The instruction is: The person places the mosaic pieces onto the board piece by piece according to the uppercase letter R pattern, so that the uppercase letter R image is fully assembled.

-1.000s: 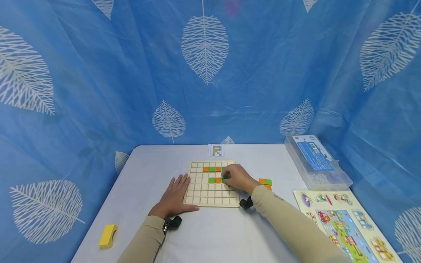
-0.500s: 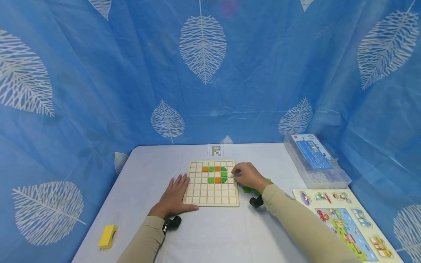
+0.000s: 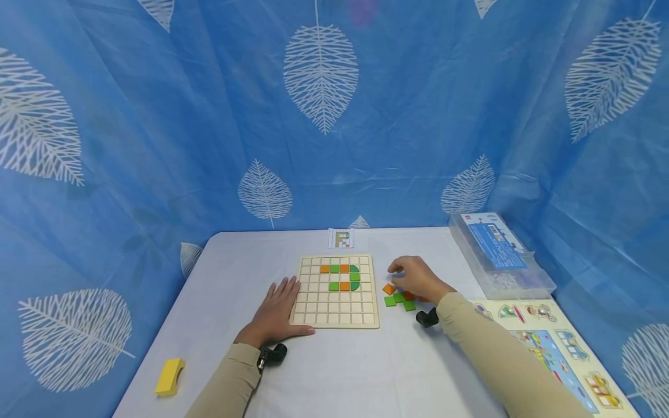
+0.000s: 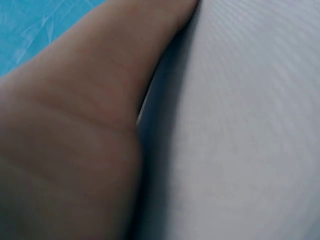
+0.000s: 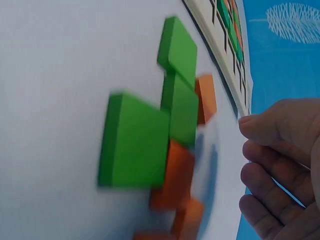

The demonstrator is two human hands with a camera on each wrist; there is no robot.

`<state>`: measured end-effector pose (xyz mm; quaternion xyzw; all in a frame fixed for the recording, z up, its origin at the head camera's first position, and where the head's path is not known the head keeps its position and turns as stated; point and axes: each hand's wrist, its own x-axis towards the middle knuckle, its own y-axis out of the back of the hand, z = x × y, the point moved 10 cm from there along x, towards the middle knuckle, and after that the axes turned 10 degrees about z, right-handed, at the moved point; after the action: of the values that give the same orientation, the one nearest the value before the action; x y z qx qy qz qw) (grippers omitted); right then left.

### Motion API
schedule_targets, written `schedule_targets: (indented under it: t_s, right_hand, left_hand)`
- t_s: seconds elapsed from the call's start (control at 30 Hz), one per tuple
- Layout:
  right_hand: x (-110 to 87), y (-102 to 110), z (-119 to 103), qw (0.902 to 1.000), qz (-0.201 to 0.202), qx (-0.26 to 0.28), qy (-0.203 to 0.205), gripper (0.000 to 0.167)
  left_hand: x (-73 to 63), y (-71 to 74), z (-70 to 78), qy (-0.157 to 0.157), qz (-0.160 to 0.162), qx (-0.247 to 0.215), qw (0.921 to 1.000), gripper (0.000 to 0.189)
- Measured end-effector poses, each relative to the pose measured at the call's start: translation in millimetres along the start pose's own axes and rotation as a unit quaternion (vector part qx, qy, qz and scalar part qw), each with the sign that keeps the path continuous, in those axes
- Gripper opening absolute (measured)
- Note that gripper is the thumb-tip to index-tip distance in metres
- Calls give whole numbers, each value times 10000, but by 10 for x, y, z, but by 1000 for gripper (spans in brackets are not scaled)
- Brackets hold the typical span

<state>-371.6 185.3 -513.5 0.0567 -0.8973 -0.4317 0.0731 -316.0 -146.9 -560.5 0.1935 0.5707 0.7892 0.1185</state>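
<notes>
Your right grip (image 3: 416, 277), loosely curled and empty, hangs by the green and orange square tiles (image 3: 399, 297), between the pale wooden grid board (image 3: 333, 318) and the right edge of the worktop (image 3: 340, 371). Pinch one tile by opposite sides; let your flat left grip (image 3: 277, 310) steady the board.

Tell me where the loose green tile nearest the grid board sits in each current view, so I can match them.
Head: the green tile lies right of the grid board, leftmost of three loose green ones.
Left wrist: not in it.
Right wrist: above centre, topmost of the three.
Shared landmark: the blue curtain, behind the table in head, top left in left wrist, right side in right wrist.
</notes>
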Motion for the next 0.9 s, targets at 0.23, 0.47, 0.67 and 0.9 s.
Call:
schedule_targets:
  t_s: [0.23,0.47,0.67,0.9]
  right_hand:
    - [-8,154,195,9997,-23,-242,-57,26]
    - [-55,303,427,9992,-112,-353,-172,26]
    - [-97,373,554,9992,-185,-316,-188,27]
    - [-158,413,592,9992,-180,-316,-174,27]
  left_hand:
    - [0,23,10,32,-128,71,9999,131]
    - [6,25,12,41,-169,72,9998,131]
    - [8,43,19,13,-106,70,9999,131]
    - [10,18,6,-11,-43,14,10000,131]
